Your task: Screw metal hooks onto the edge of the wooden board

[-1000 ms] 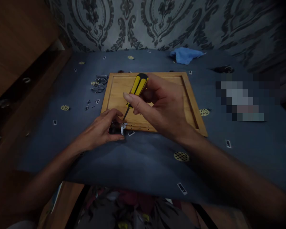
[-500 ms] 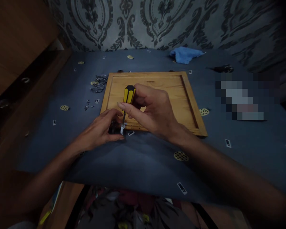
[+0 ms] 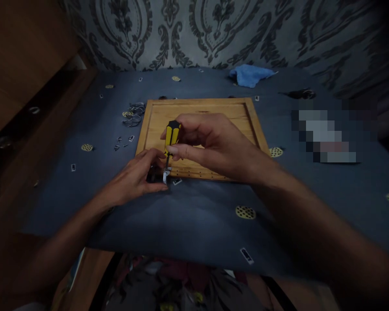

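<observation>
My right hand [image 3: 210,144] is closed around the yellow and black handle of a screwdriver [image 3: 173,136], which stands nearly upright. Its tip points down at a small metal fitting [image 3: 166,174] at the near left corner of a framed wooden panel [image 3: 194,169]. With thumb and fingers curled around that fitting, my left hand [image 3: 134,179] steadies it against the panel's near edge. A row of small dark holes runs along this edge.
Several screws [image 3: 117,146] and a bunch of metal pieces [image 3: 133,114] lie left of the panel on the blue tablecloth [image 3: 194,224]. A blue cloth [image 3: 251,75] and a dark object [image 3: 300,93] lie toward the back right. A pixelated item [image 3: 327,136] is at the right.
My right hand has turned around the screwdriver, its wrist shifting right and its thumb lower on the handle. The handle has tipped slightly to the left. My left hand stays in place.
</observation>
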{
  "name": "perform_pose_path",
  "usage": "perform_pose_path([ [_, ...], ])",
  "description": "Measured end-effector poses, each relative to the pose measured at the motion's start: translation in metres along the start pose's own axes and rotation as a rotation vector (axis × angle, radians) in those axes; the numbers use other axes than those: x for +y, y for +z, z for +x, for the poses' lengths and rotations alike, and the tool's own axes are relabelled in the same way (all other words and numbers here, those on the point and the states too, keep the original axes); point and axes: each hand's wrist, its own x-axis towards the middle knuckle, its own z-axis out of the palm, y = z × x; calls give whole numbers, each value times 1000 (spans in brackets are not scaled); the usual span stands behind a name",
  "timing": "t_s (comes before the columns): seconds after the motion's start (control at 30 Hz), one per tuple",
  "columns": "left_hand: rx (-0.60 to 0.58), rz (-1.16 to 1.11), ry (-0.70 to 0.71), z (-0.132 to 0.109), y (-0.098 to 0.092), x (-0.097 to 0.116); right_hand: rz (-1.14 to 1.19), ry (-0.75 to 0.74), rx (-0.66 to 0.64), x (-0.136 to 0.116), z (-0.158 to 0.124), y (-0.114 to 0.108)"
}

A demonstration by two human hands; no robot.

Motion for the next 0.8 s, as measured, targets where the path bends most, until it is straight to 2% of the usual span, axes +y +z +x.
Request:
perform_pose_path([
  [0.1, -7, 12, -24, 0, -1, 2, -26, 1, 16, 0, -1, 4],
  [0.33, -20, 16, -27, 0, -2, 4, -219, -114, 245, 3, -3, 17],
  [0.47, -19, 12, -55, 0, -2, 4, -236, -98, 338, 0, -3, 17],
  [0.8, -16, 8, -6, -1, -1, 0, -281, -138, 300, 8, -3, 19],
])
